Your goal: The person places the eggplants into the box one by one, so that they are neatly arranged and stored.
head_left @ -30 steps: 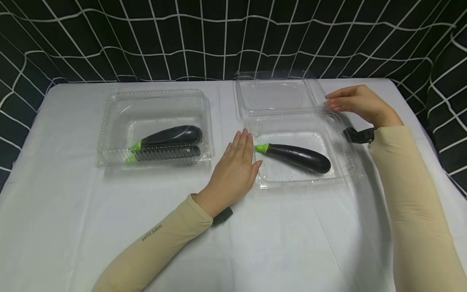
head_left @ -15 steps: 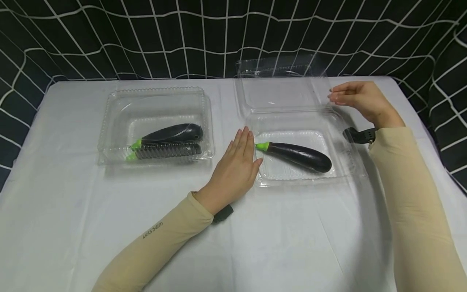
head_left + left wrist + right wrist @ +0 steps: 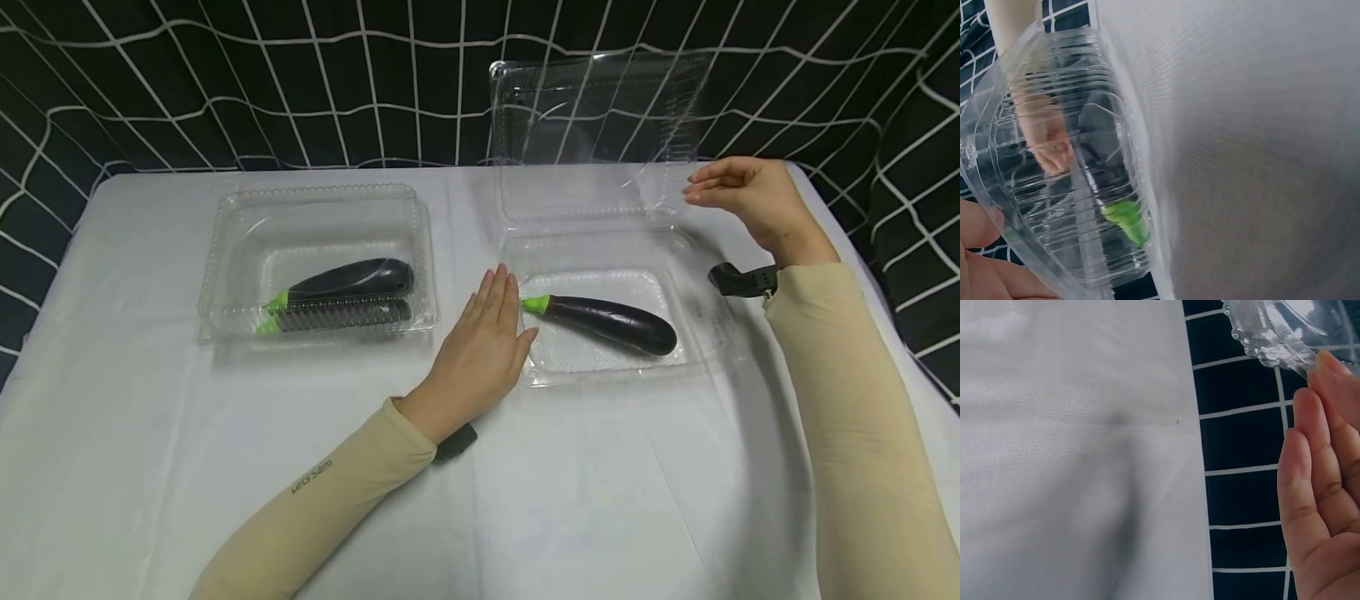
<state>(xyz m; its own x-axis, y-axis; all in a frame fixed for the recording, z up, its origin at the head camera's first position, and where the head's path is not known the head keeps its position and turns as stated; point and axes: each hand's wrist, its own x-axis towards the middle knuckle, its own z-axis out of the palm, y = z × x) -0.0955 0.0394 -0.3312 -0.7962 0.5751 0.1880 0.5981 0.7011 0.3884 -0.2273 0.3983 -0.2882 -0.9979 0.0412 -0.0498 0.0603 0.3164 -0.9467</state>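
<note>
A clear plastic clamshell container (image 3: 592,367) lies at the right of the table with one dark eggplant (image 3: 615,323) in its base, green stem to the left. My right hand (image 3: 753,200) pinches the right edge of its raised lid (image 3: 592,125) between thumb and fingers; the right wrist view shows the thumb (image 3: 1335,369) at the lid's beaded corner (image 3: 1272,347). With straight fingers, my left hand (image 3: 480,354) touches the base's left side. Through the ribbed wall in the left wrist view, the green stem (image 3: 1127,222) shows.
A second clear container (image 3: 322,221), lid down, stands at the left with an eggplant (image 3: 352,279) and another dark green-tipped shape inside. White cloth covers the table (image 3: 570,492). A black backdrop with white netting (image 3: 300,83) rises behind it.
The lid of the right container has swung up from lying back nearly flat to standing steeply. My right hand has risen slightly with it. My left hand has stayed in place.
</note>
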